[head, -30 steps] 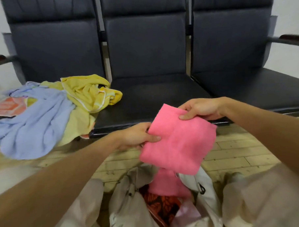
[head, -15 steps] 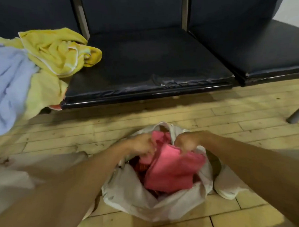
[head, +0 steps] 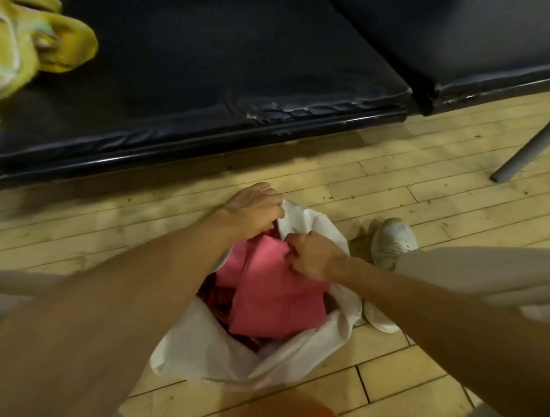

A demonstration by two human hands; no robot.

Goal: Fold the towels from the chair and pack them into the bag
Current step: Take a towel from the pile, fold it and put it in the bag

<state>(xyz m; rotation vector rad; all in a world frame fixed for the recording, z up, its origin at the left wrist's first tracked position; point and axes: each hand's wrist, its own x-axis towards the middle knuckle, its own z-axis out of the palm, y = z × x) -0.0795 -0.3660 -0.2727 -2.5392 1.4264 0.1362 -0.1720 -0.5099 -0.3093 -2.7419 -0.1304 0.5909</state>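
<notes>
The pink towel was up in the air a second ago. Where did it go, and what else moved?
The pink towel went down into the white bag, and both hands went down with it. The right hand still pinches its top edge; the left hand is now at the bag's rim. The yellow towel stayed on the chair.

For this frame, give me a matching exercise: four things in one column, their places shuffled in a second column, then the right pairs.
Things
1. pink towel
2. yellow towel
3. white bag
4. white shoe

Places
A. on the floor, just right of the bag
B. on the chair seat, at its far left
C. inside the bag
D. standing open on the floor in front of the chair

Pairs: 1-C; 2-B; 3-D; 4-A
</notes>
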